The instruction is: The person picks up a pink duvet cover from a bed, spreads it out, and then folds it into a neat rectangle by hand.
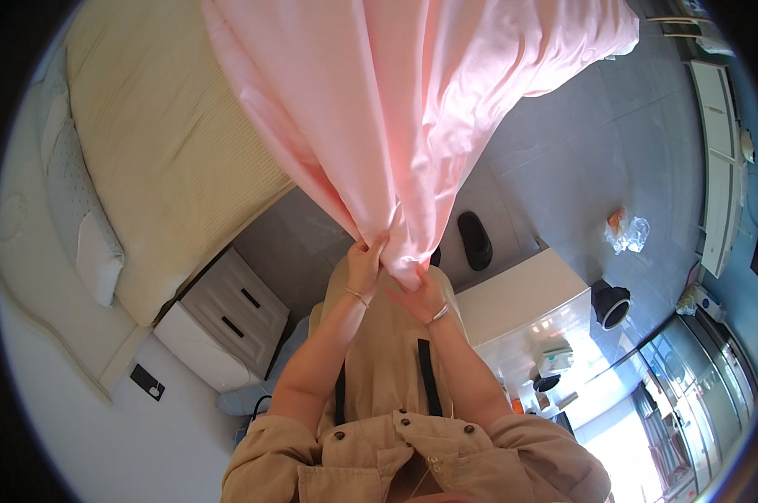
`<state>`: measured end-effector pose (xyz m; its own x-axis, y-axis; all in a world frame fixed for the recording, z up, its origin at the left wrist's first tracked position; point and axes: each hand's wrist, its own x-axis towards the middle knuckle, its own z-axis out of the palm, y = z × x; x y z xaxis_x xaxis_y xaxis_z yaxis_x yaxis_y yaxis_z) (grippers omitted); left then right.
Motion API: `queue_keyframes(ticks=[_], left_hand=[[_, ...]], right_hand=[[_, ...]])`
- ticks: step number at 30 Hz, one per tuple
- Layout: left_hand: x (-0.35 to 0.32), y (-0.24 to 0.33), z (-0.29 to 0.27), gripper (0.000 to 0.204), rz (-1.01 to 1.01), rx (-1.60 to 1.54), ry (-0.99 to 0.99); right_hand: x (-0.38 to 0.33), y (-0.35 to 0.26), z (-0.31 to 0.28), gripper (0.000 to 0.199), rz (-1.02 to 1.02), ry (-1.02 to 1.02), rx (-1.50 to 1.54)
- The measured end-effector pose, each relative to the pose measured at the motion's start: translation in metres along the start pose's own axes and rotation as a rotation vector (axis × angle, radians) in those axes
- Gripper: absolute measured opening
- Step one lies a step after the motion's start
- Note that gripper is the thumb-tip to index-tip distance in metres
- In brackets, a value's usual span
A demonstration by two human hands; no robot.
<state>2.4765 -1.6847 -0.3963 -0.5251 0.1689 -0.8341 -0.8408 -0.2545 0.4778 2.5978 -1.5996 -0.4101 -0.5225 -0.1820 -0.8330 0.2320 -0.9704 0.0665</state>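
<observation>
Both hands grip a pink sheet at one gathered corner: the left hand has its fingers curled tight round the bunch, the right hand pinches the fabric just below them. From the fingers the cloth fans upward over the bed. It looks light, soft and floppy, likely slippery; best held at corners or hems

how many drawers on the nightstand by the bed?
2. The white nightstand shows two drawers, each with a dark handle: the upper drawer nearer the bed, the lower drawer just below it. Its other sides are hidden.
</observation>
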Motion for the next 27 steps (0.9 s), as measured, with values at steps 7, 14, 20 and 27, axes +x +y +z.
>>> queue_keyframes(ticks=[7, 14, 20, 27], left_hand=[[-0.009, 0.019, 0.016, 0.033, -0.151, -0.236, -0.087], [-0.013, 0.019, 0.014, 0.033, -0.136, -0.131, -0.06], [-0.038, 0.058, 0.065, 0.042, -0.048, 0.286, 0.037], [0.0, 0.144, 0.099, 0.04, 0.262, 0.163, -0.022]], right_hand=[[0.03, -0.036, 0.05, 0.047, -0.088, -0.164, 0.313], [-0.013, -0.039, 0.063, 0.043, -0.384, 0.149, -0.41], [-0.062, -0.046, 0.048, 0.037, -0.612, 0.031, -0.797], [-0.19, -0.084, 0.113, 0.043, -0.575, 0.11, -0.928]])
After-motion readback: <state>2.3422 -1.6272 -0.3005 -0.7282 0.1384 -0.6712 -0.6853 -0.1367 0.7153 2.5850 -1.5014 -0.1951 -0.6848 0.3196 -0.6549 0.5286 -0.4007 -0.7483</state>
